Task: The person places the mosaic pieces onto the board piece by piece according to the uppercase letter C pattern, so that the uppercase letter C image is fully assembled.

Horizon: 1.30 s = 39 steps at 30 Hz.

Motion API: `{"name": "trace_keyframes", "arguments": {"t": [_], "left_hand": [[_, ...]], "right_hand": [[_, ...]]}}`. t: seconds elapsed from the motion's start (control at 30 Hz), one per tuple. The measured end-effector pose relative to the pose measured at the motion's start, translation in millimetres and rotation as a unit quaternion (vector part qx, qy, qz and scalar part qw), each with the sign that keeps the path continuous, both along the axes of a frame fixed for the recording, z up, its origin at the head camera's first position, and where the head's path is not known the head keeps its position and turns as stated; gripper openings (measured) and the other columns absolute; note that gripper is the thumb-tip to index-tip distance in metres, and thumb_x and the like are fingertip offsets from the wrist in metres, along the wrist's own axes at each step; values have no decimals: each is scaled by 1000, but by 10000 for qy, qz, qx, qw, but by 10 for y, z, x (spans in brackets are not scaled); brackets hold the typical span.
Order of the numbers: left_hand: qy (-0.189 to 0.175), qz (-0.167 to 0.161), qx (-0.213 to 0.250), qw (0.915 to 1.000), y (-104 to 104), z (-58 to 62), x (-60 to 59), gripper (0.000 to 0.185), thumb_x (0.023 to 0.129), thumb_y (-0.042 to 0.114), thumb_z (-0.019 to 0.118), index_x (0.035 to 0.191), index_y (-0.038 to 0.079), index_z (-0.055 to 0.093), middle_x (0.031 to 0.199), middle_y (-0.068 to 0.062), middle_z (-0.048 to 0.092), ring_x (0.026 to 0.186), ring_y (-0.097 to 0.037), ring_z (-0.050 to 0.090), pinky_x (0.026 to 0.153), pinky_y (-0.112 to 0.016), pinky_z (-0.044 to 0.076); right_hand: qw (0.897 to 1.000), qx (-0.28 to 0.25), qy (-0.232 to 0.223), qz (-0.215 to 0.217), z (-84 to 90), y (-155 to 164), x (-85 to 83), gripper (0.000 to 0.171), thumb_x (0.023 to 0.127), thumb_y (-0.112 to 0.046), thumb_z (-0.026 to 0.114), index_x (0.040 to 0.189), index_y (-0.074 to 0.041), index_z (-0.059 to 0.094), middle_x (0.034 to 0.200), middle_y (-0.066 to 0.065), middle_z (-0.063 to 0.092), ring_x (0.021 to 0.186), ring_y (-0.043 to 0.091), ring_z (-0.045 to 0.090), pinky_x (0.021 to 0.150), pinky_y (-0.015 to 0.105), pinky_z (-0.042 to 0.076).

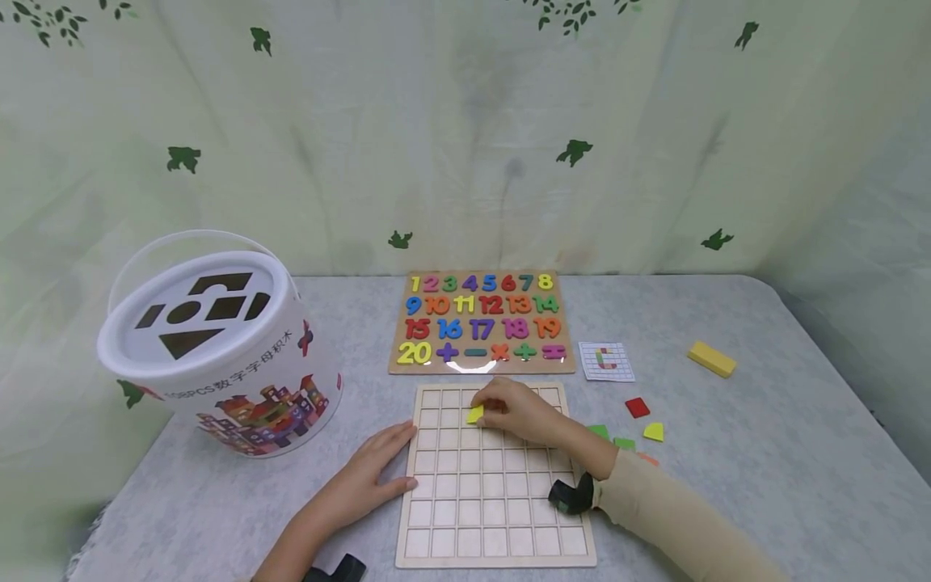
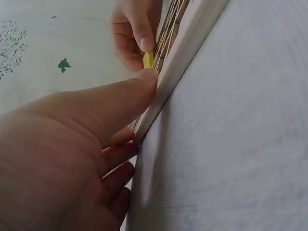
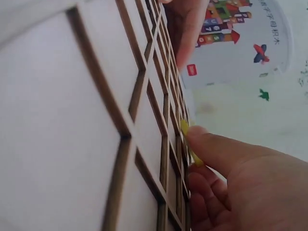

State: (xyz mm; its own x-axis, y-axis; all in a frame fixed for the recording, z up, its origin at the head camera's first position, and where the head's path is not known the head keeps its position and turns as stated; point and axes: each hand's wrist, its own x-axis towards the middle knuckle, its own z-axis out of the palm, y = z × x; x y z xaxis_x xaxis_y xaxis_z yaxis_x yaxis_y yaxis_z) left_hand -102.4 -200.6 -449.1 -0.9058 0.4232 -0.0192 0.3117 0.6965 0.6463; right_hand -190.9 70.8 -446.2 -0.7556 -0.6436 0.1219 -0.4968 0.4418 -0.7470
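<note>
My right hand pinches a small yellow tile between thumb and fingers, at the upper left part of a wooden grid board. In the right wrist view the tile stands at a slant against the grid, its far side partly behind the fingers. My left hand rests at the board's left edge with its fingers extended, thumb apart from the others. The thumb touches the rim in the left wrist view. Right of the board lie a red tile, a yellow tile with one rounded side and green tiles.
Behind the grid board lies a number puzzle board. A pattern card lies beside it, and a yellow block farther right. On the left stands a large white bucket with shaped holes in its lid. An orange tile is partly hidden by my right arm.
</note>
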Motion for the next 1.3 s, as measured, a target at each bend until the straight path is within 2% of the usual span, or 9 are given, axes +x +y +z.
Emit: {"name": "trace_keyframes", "arguments": {"t": [0.13, 0.33, 0.53, 0.77, 0.9, 1.0, 1.13, 1.3], "left_hand": [[34, -12, 4, 10000, -4, 3, 0, 73, 81, 40, 64, 139, 8, 35, 141, -9, 32, 129, -30, 25, 100, -52, 24], [-41, 7, -5, 10000, 6, 12, -1, 72, 81, 39, 65, 139, 9, 34, 142, -8, 31, 130, -29, 24, 101, -51, 24], [58, 25, 20, 10000, 1, 0, 2, 73, 80, 40, 65, 139, 8, 35, 141, -9, 32, 129, -30, 25, 100, -52, 24], [-7, 17, -2, 10000, 5, -12, -11, 73, 80, 40, 65, 140, 10, 34, 142, -7, 31, 129, -29, 25, 101, -51, 24], [4, 7, -1, 10000, 6, 1, -6, 73, 80, 40, 64, 140, 10, 34, 141, -8, 32, 129, -29, 25, 100, -51, 24], [53, -3, 6, 10000, 3, -4, -2, 73, 81, 42, 63, 139, 9, 34, 141, -9, 32, 129, -30, 25, 100, -52, 24], [71, 4, 2, 10000, -3, -14, -2, 73, 81, 43, 63, 139, 9, 34, 141, -8, 32, 129, -30, 26, 100, -52, 24], [52, 29, -3, 10000, -1, -12, 3, 73, 80, 43, 63, 139, 10, 35, 141, -7, 32, 129, -29, 25, 100, -51, 24]], "right_hand": [[10000, -48, 39, 38, -33, -33, 3, 23, 83, -19, 66, 105, -14, 65, 90, -4, 52, 78, 11, 46, 68, 25, 42], [9999, 143, 88, 15, -32, -71, 29, 26, 84, -20, 65, 110, -16, 64, 92, -5, 50, 81, 10, 44, 70, 25, 41], [9998, 200, 25, -3, -30, -68, 36, 19, 86, -17, 63, 105, -17, 66, 93, -6, 49, 80, 10, 44, 67, 25, 41], [9997, 233, 31, 30, -23, -50, 49, 20, 85, -18, 64, 105, -17, 67, 94, -6, 49, 81, 10, 44, 67, 25, 40], [9996, 79, -257, 7, -13, -11, 60, 27, 86, -19, 63, 113, -17, 64, 99, -6, 51, 81, 11, 44, 67, 27, 41], [9979, -145, -632, -34, 0, 46, 62, 33, 87, -22, 61, 120, -17, 60, 104, -5, 53, 86, 12, 48, 73, 30, 43], [9959, -273, -860, -100, 108, 159, 86, 39, 88, -26, 59, 125, -18, 54, 117, -4, 52, 103, 15, 51, 87, 35, 43], [9986, -290, -379, -219, 336, 412, 165, 43, 87, -27, 61, 128, -18, 52, 127, -1, 46, 109, 22, 49, 88, 44, 43]]}}
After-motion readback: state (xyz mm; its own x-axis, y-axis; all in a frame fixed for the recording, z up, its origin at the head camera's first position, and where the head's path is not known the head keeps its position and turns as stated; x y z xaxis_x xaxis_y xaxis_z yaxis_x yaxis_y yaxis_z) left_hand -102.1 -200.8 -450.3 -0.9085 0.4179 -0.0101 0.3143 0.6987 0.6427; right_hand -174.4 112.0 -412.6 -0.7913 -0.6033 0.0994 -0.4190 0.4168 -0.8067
